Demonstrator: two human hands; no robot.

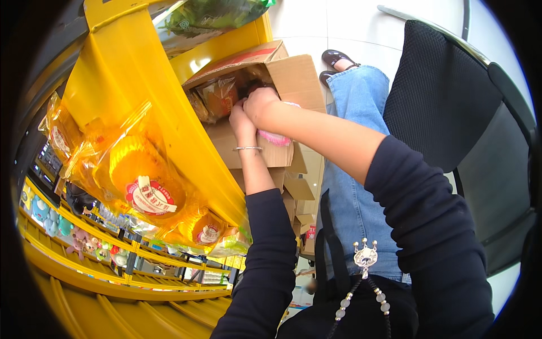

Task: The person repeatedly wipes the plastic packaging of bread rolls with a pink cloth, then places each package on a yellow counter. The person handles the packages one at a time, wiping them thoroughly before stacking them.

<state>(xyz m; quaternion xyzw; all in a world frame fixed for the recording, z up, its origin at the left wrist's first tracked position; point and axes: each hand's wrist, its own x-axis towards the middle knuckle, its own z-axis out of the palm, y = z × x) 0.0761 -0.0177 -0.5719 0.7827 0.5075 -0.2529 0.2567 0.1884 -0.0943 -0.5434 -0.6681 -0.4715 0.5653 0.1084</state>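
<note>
An open cardboard box (296, 80) stands beside a yellow metal shelf beam (186, 140). Individually wrapped cakes (220, 96) in clear plastic lie inside it. My left hand (243, 123), with a thin bangle at the wrist, reaches over the near edge of the box, beside the wrapped cakes. Against it, at the box opening, my right hand (260, 104) is curled with its fingers hidden inside. Whether either hand grips anything cannot be seen. A pink-and-white fuzzy cloth (275, 137) shows under my right wrist, against the box. Larger wrapped cakes (148, 182) sit on the shelf at the left.
Further cardboard boxes (300, 188) are below the open one. A black mesh chair (444, 97) stands at the right. A green plastic package (211, 19) lies on the shelf at the top. Plush toys (51, 216) fill racks at the far left.
</note>
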